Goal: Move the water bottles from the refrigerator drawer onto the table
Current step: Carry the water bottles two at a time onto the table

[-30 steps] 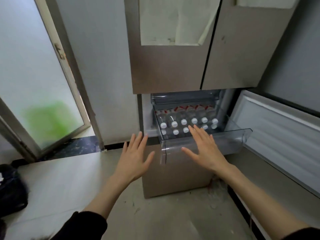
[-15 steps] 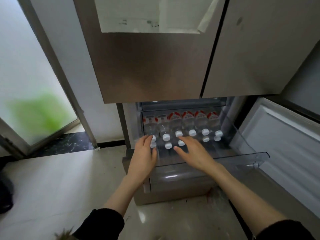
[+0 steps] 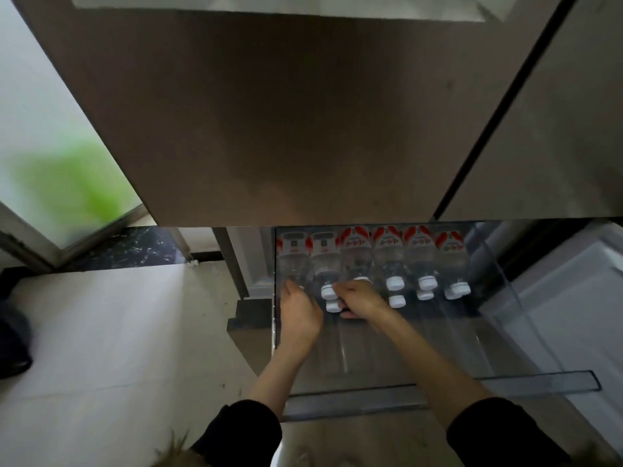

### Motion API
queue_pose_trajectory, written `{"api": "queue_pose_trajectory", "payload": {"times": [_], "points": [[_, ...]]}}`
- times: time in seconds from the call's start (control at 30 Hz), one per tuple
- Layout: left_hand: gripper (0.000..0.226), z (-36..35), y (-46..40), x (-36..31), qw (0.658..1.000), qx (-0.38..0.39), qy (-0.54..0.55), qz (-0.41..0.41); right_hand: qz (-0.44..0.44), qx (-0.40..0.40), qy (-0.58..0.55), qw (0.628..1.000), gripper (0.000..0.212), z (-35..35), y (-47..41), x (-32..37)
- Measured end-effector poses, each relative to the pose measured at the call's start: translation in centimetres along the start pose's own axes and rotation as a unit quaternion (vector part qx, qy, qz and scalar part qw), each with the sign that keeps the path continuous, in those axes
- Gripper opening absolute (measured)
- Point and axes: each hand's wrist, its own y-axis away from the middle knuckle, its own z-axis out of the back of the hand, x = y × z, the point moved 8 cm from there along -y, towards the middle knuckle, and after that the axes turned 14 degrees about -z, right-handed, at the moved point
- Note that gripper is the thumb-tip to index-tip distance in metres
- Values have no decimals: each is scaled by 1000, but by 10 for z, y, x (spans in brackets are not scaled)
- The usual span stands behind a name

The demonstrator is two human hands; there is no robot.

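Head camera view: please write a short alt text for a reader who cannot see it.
Both hands, left and right, reach into an open clear refrigerator drawer and close around white-capped water bottles standing in rows. Closed brown refrigerator doors fill the upper frame.

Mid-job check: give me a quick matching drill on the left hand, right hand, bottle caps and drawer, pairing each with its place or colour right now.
Things:
1 left hand
2 right hand
3 bottle caps
4 drawer

Descriptions:
a white
b pulled out, clear plastic
c at the leftmost bottles
d among the bottles just left of the middle

Pairs: 1-c, 2-d, 3-a, 4-b
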Motion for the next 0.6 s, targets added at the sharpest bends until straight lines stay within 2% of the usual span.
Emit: {"api": "queue_pose_trajectory", "payload": {"times": [0.13, 0.27, 0.47, 0.6], "points": [[42, -6, -6, 11, 996, -25, 24, 78, -5, 22, -2, 1000, 32, -6, -12, 1], [41, -4, -4, 10, 987, -86, 69, 114, 13, 37, 21, 999, 33, -1, -15, 2], [42, 5, 3, 8, 975, -153, 111, 119, 15, 96, -22, 995, 23, 1, -6, -4], [42, 20, 17, -9, 970, -209, 106, 73, -29, 166, -140, 976, 13, 6, 10, -7]]}}
